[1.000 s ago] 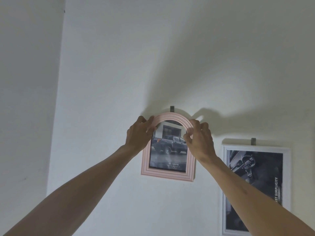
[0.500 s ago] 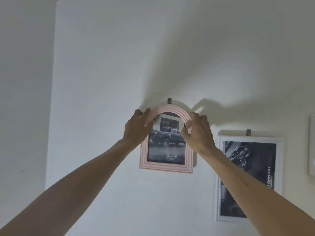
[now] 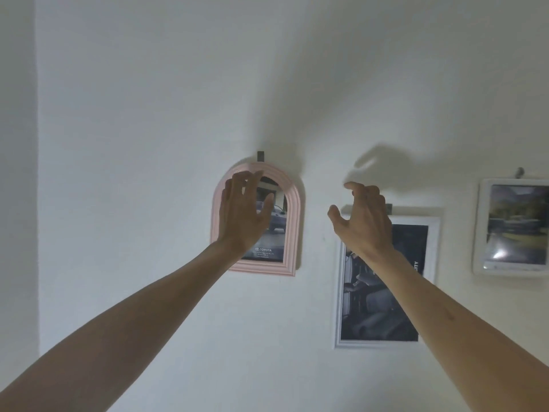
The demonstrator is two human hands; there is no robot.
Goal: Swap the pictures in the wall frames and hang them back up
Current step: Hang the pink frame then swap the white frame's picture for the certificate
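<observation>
A pink arched frame [image 3: 292, 221] with a truck picture hangs on the wall from a dark hook [image 3: 260, 155]. My left hand [image 3: 245, 212] hovers in front of its left half with fingers spread, holding nothing. My right hand [image 3: 361, 220] is raised with loosely bent fingers, empty, in front of the top left corner of a white rectangular frame [image 3: 430, 281] that holds a dark car-interior picture. Whether either hand touches a frame cannot be told.
A third white frame [image 3: 481, 227] with a landscape picture hangs at the right edge from its own hook [image 3: 519, 172]. A wall corner runs down the left side. The wall above the frames is bare.
Both hands have let go of the pink frame's arch; it stays hanging on its hook. My right hand has moved right to the white frame. The view has shifted right, showing the third frame.
</observation>
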